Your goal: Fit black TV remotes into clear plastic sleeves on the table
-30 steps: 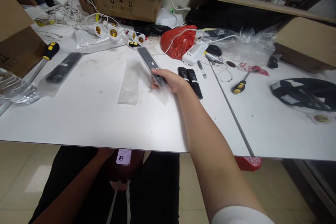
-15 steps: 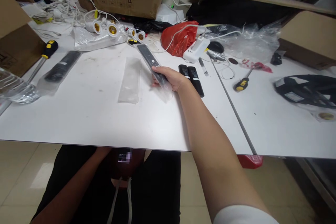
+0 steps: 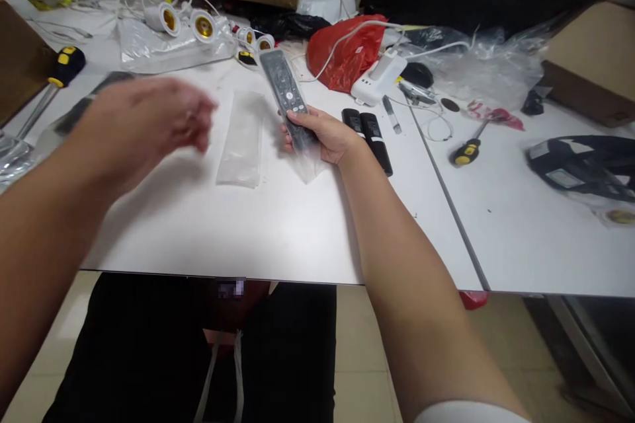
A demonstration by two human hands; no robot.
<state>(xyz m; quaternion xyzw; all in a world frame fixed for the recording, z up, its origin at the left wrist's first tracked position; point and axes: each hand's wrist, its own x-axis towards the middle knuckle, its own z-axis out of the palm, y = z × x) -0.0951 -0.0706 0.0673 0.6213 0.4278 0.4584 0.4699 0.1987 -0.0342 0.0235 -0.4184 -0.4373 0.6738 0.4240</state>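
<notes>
Gripping a bagged remote (image 3: 285, 82) over the white table (image 3: 297, 238) with the right hand (image 3: 322, 135), thumb and fingers clamped around its lower half, between a flat clear bag (image 3: 241, 139) and two black remotes (image 3: 376, 139). Hovering with the blurred left hand (image 3: 149, 122) farther left; cannot tell fingers there as together or apart.
</notes>
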